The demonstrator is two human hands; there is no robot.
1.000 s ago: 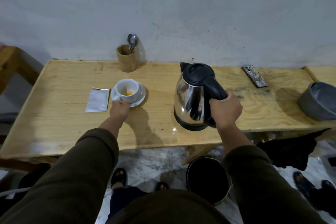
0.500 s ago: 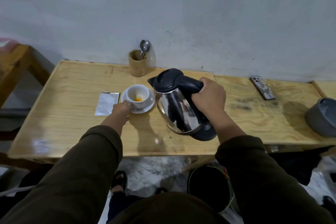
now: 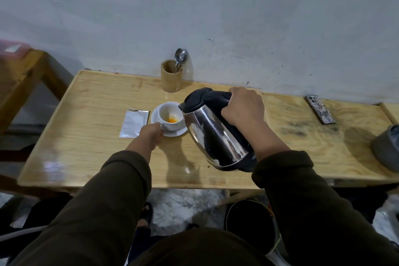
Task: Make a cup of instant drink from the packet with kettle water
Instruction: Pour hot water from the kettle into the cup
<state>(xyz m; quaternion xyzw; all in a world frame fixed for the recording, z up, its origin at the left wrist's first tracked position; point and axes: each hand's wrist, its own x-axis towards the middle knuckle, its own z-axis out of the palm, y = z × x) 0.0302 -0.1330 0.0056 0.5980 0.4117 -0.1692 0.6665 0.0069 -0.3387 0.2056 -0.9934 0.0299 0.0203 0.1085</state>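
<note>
A white cup (image 3: 170, 117) with orange powder at its bottom stands on a white saucer (image 3: 175, 133) on the wooden table (image 3: 90, 136). My left hand (image 3: 151, 136) grips the cup's handle at its near left side. My right hand (image 3: 244, 108) is closed on the black handle of a steel kettle (image 3: 212, 136), held in the air and tilted left, with its spout at the cup's right rim. No water stream is visible. A silver packet (image 3: 134, 122) lies flat just left of the saucer.
A wooden holder (image 3: 171, 80) with a spoon (image 3: 181, 57) stands by the wall behind the cup. A phone (image 3: 320, 112) lies at the back right, and a grey pot (image 3: 386, 147) sits at the right edge. A dark bucket (image 3: 250, 222) is on the floor.
My right hand lifted the kettle off the table, carried it left and tilted it so the spout reaches the cup. My left hand stayed on the cup.
</note>
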